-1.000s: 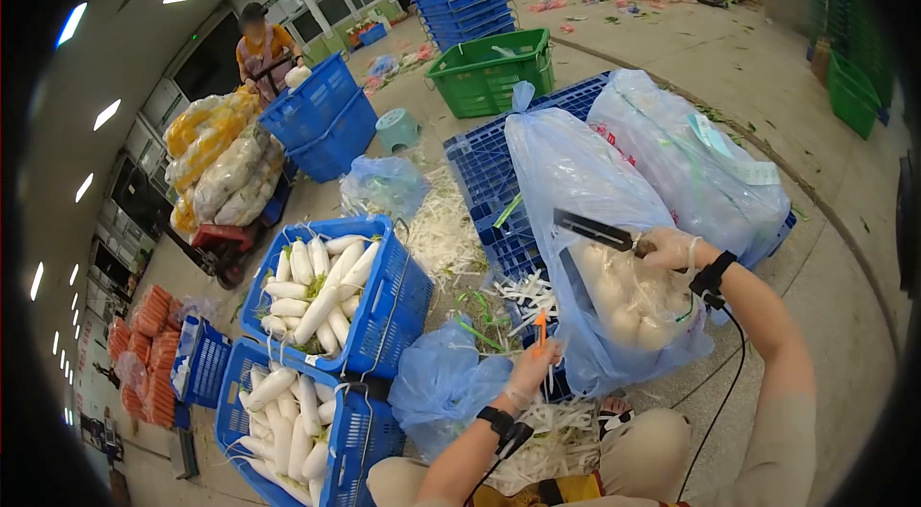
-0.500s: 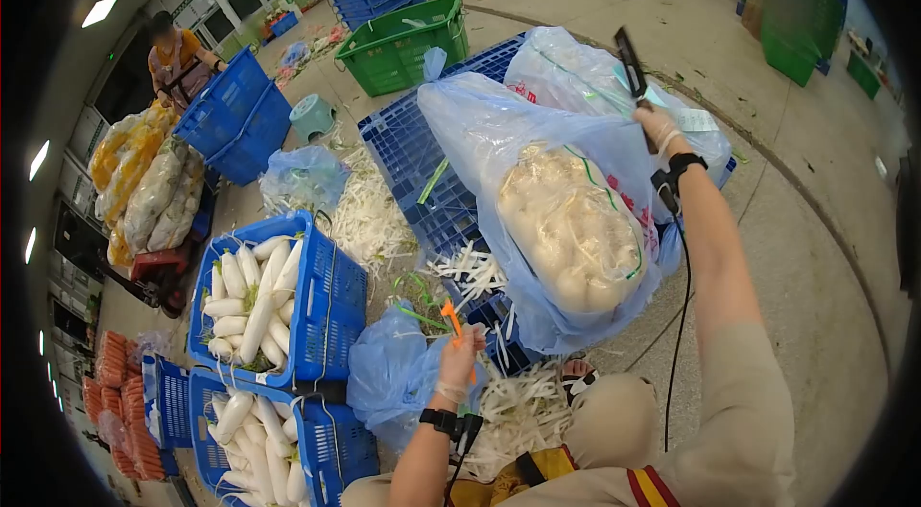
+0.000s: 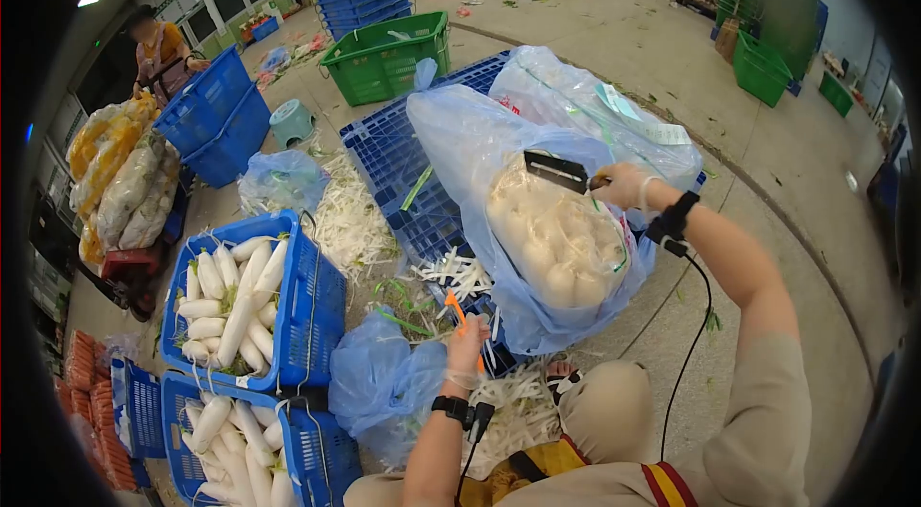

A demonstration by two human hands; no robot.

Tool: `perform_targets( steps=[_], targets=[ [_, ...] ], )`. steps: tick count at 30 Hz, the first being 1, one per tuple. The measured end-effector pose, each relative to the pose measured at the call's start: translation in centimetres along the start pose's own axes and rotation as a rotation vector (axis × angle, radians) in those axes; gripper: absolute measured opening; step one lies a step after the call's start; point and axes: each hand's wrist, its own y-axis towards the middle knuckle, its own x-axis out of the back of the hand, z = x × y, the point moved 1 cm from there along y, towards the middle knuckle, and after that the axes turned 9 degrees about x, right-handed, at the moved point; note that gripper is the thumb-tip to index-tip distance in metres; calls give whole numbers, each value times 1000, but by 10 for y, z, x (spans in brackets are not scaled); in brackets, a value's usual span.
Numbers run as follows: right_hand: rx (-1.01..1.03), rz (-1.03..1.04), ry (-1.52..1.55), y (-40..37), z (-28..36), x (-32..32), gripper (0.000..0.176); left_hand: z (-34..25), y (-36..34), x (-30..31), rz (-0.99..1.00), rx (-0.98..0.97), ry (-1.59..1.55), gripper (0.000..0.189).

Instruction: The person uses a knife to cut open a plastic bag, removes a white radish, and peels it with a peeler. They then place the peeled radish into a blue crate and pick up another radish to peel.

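My right hand [image 3: 624, 188] grips a cleaver-like knife whose dark blade [image 3: 554, 171] points left, flat against a big blue plastic bag [image 3: 499, 162] full of peeled white radishes [image 3: 556, 243]. My left hand [image 3: 467, 342] holds a small orange peeler [image 3: 455, 306] low in front of me, just left of the bag's bottom. A second filled plastic bag [image 3: 585, 104] lies behind the first. Both bags rest on a blue plastic pallet [image 3: 393, 162].
Two blue crates [image 3: 321, 291] of unpeeled white radishes [image 3: 235, 296] stand at my left, with a crumpled blue bag [image 3: 379, 382] beside them. White peelings [image 3: 350, 219] litter the floor. A green crate [image 3: 389, 56], stacked blue crates [image 3: 216, 114] and a person [image 3: 153, 42] are farther back.
My right hand has swung the knife down from raised overhead onto the radish bag. My left hand with the peeler has stayed nearly still.
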Motion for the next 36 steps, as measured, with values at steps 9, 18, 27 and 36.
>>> perform_targets(
  steps=[9, 18, 27, 36],
  targets=[
    [-17, -54, -424, 56, 54, -31, 38, -4, 15, 1, -98, -33, -218, 42],
    [37, -11, -626, 85, 67, -31, 38, -10, 1, -5, -90, -146, -167, 37],
    [20, 183, -788, 129, 34, -42, 36, -22, -12, 19, -124, -64, -272, 40],
    [-114, 410, -694, 109, 37, -33, 34, -23, -16, 20, -151, -78, -261, 42]
  ],
)
